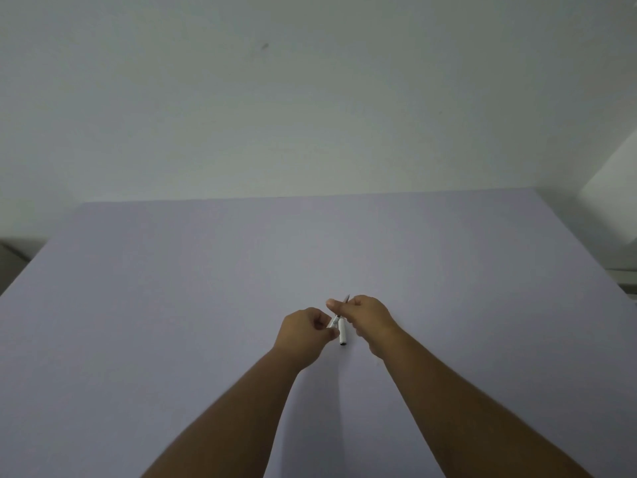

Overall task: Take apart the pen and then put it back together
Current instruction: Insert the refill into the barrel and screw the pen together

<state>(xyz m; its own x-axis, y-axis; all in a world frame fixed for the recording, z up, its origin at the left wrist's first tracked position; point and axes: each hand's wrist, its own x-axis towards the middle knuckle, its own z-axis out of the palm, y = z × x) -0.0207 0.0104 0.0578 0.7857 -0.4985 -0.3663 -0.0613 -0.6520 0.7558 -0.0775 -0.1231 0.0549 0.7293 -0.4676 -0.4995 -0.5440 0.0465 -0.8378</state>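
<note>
Both my hands meet over the middle of the lilac table (172, 305). My right hand (367, 313) is closed on a thin dark refill whose tip (346, 298) pokes out past the fingers. A white pen barrel (342, 334) hangs below that hand, open end toward me. My left hand (305, 331) pinches a small white pen piece (333, 321) right beside the barrel. Whether the two white parts touch is hidden by the fingers.
A plain pale wall (310, 98) rises behind the table's far edge. At the right edge stands a white box-like object (613, 201). A dark gap shows off the table's left side (13, 257).
</note>
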